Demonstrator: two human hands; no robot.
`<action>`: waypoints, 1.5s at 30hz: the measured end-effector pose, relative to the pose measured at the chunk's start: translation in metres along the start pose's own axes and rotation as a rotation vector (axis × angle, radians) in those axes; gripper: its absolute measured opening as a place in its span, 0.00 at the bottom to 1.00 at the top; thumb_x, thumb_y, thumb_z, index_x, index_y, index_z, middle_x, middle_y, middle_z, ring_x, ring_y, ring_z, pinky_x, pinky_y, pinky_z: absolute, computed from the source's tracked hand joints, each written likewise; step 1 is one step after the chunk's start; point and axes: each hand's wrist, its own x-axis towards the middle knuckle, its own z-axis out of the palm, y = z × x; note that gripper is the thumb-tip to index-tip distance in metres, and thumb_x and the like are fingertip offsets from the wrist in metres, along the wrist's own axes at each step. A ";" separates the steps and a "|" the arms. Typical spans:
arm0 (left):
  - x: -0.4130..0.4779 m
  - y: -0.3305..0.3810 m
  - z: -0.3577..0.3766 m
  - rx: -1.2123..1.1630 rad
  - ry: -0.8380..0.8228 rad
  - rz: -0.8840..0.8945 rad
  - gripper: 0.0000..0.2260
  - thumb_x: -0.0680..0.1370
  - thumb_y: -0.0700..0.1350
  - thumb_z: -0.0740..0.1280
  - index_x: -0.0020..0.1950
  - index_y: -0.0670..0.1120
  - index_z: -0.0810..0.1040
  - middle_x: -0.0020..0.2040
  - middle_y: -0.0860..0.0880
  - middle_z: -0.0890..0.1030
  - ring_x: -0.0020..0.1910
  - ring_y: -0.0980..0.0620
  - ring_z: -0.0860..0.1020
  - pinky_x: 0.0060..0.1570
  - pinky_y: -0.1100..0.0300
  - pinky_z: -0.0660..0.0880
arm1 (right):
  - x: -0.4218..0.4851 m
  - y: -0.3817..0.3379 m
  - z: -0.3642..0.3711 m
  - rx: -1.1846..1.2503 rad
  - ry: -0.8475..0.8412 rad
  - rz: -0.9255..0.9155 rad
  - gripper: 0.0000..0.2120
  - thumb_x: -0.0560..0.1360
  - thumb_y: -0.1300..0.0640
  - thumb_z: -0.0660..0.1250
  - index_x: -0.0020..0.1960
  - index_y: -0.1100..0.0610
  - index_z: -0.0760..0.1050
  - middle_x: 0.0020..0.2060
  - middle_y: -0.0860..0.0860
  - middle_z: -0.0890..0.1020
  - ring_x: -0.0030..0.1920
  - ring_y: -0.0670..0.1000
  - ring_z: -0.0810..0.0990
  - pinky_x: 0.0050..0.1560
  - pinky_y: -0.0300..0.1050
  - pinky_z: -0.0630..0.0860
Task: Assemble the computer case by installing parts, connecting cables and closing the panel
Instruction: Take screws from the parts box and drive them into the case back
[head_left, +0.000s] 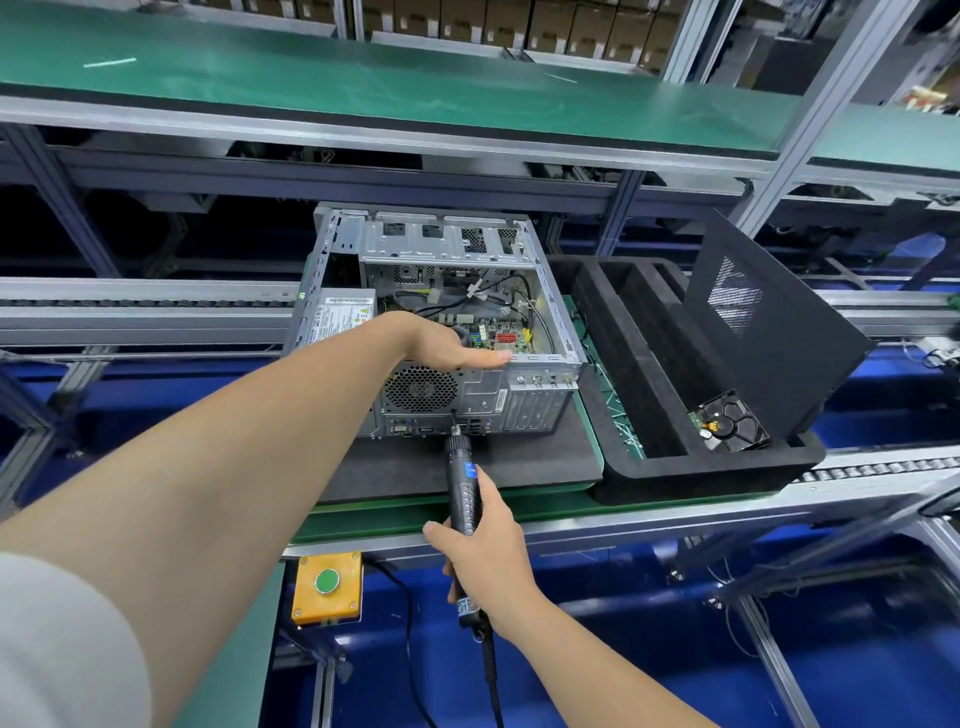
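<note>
An open silver computer case (540, 395) lies on a dark foam mat, its rear panel toward me and its motherboard and cables exposed. My left hand (447, 348) rests flat on the case's near top edge, fingers straight. My right hand (488, 556) grips a black electric screwdriver (462, 483), whose bit touches the rear panel just below the fan grille (421, 389). The black side panel (763, 322) leans upright in a black foam tray (649, 415) to the right. A hard drive (732, 423) lies in that tray's near right corner.
A yellow box with a green button (327, 587) hangs at the bench's front edge. The screwdriver's cord (493, 680) trails down past it. A green shelf (363, 88) spans overhead. Conveyor rails (145, 306) run left and right behind the case.
</note>
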 end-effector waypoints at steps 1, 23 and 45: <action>0.000 0.000 0.000 0.003 0.000 0.000 0.64 0.59 0.88 0.42 0.80 0.43 0.63 0.81 0.44 0.59 0.81 0.44 0.57 0.78 0.39 0.50 | 0.000 0.000 0.000 0.004 -0.002 0.003 0.37 0.75 0.55 0.75 0.78 0.37 0.62 0.49 0.55 0.82 0.32 0.49 0.79 0.33 0.53 0.83; -0.024 0.023 0.011 -0.294 0.130 0.020 0.21 0.87 0.47 0.48 0.62 0.35 0.75 0.73 0.42 0.63 0.61 0.44 0.76 0.62 0.52 0.71 | -0.010 0.031 -0.045 0.094 0.059 0.107 0.34 0.74 0.59 0.72 0.72 0.35 0.65 0.50 0.57 0.83 0.29 0.50 0.78 0.29 0.49 0.81; 0.080 0.235 0.040 -0.416 0.686 0.207 0.10 0.79 0.37 0.64 0.53 0.47 0.83 0.52 0.50 0.84 0.46 0.55 0.78 0.56 0.55 0.78 | 0.145 0.013 -0.313 0.141 0.231 0.018 0.30 0.83 0.52 0.69 0.82 0.49 0.61 0.47 0.55 0.83 0.25 0.54 0.80 0.28 0.52 0.82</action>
